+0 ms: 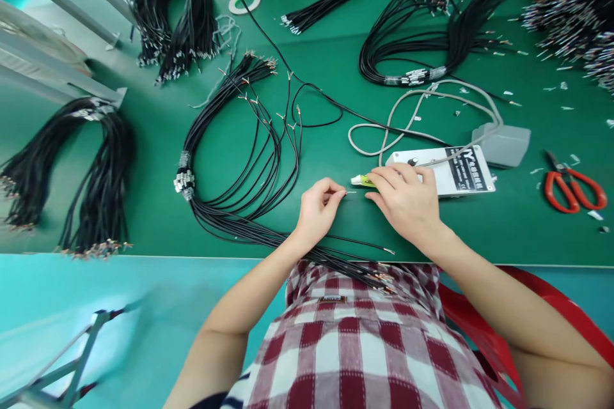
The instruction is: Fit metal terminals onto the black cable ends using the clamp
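- A thin wire end (352,192) is seen at the fingertips of the left hand (319,204), above the green surface (330,156) near its front edge; its long axis is laid roughly sideways, pointed toward the right hand (405,204).
- By the left grip, thumb and fingers pinched together, the wire end is held; which cable it belongs to is hidden by the hand.
- By the right grip, a white-tipped yellow tool (363,181) appears to be grasped, with its tip directed leftward, just above the wire end and apart from it.
- The left hand is nearer the wire, being in contact; the right thumb is separated from it by a small gap.
- Behind the right hand, a white box (451,174) is placed, with a grey block (506,144) beyond.
- Farther left, a banded black cable bundle (199,124) is curved; at far right, red-handled cutters (565,175) are laid.
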Motion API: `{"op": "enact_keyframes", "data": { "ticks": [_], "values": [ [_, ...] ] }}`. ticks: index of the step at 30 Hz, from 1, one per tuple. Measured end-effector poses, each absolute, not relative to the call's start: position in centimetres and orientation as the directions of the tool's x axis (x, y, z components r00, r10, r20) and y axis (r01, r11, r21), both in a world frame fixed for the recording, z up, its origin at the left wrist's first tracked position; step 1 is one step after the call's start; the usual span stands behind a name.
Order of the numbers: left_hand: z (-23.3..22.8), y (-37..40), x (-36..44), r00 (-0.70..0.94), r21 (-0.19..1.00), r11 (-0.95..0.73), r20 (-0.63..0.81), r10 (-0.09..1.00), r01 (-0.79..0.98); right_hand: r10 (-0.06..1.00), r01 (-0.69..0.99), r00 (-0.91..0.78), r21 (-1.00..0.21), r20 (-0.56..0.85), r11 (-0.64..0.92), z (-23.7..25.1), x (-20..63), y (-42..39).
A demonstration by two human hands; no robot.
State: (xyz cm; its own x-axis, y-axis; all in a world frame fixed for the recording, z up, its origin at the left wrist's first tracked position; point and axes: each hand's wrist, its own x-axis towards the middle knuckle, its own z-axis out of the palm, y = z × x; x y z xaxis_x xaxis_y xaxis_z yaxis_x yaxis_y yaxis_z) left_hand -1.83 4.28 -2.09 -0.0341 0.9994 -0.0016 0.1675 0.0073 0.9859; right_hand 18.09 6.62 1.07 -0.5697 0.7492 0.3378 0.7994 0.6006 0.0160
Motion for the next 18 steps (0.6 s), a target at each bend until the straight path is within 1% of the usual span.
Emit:
{"op": "enact_keyframes", "data": {
  "ticks": [3, 6, 9, 11, 15, 18],
  "values": [
    [-2.0, 5.1, -1.8, -0.042, 0.993, 0.103, -0.101, 0.994, 0.054, 0.752, 0.792, -0.599, 0.067, 0.275, 0.607, 0.6, 17.7, 7.9],
    [-2.2, 5.7, -1.7, -0.057, 0.99, 0.138, -0.136, 0.989, 0.026, 0.745, 0.776, -0.62, 0.059, 0.245, 0.627, 0.0, 17.7, 8.9],
    [-2.6, 6.1, -1.6, -0.068, 0.989, 0.131, -0.127, 0.99, 0.064, 0.738, 0.759, -0.63, -0.01, 0.241, 0.651, -0.2, 17.8, 9.7],
    [-2.8, 6.3, -1.5, -0.065, 0.988, 0.107, -0.099, 0.993, 0.115, 0.73, 0.747, -0.638, -0.032, 0.244, 0.664, -0.2, 17.8, 10.0],
    [-2.9, 6.7, -1.2, -0.058, 0.978, 0.05, -0.038, 0.998, 0.203, 0.708, 0.734, -0.664, 0.031, 0.24, 0.678, 0.2, 17.7, 10.3],
    [-2.7, 7.1, -1.0, -0.053, 0.966, 0.024, -0.011, 0.999, 0.257, 0.708, 0.732, -0.664, 0.014, 0.241, 0.681, 0.3, 17.7, 10.3]
  ]
}}
